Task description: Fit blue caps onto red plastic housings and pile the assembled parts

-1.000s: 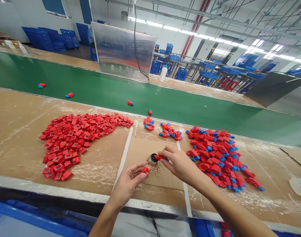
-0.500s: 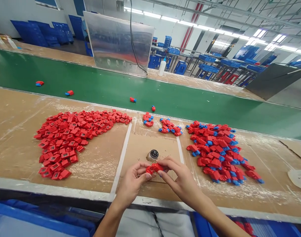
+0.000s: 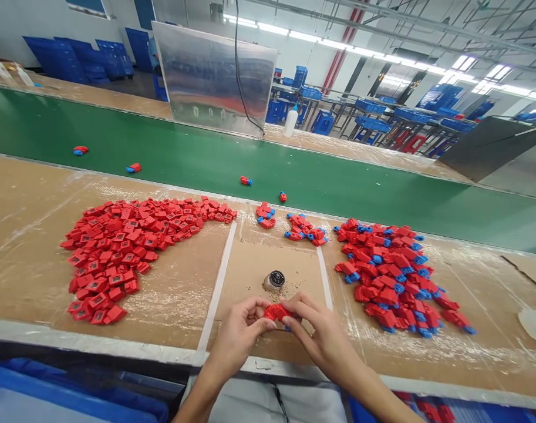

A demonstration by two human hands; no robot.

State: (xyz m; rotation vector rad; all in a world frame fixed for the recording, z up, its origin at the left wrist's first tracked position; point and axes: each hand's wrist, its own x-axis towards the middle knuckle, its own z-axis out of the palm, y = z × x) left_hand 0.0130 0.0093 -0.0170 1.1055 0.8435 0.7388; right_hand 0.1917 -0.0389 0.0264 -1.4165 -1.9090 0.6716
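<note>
Just in front of the black-topped round fixture [image 3: 275,279], my left hand [image 3: 238,333] and my right hand [image 3: 324,330] meet at a small red plastic part [image 3: 276,312]. Each hand pinches one side of it between thumb and fingers. A speck of blue shows beneath the right fingers; whether one piece or two are held is partly hidden. To the left lies a heap of red plastic pieces [image 3: 122,235], many with square openings. On the right is a pile of red parts with blue ends [image 3: 391,276].
Small clusters of red-and-blue parts [image 3: 300,228] lie behind the fixture. Beyond runs a green conveyor belt [image 3: 197,153] carrying several scattered parts. A metal panel [image 3: 215,82] and a white bottle [image 3: 291,121] stand on the far ledge. Blue bins [image 3: 65,393] sit below the table edge.
Both hands, still pinching the red part, have come slightly toward me, away from the fixture. The parts on the green belt have shifted to the right.
</note>
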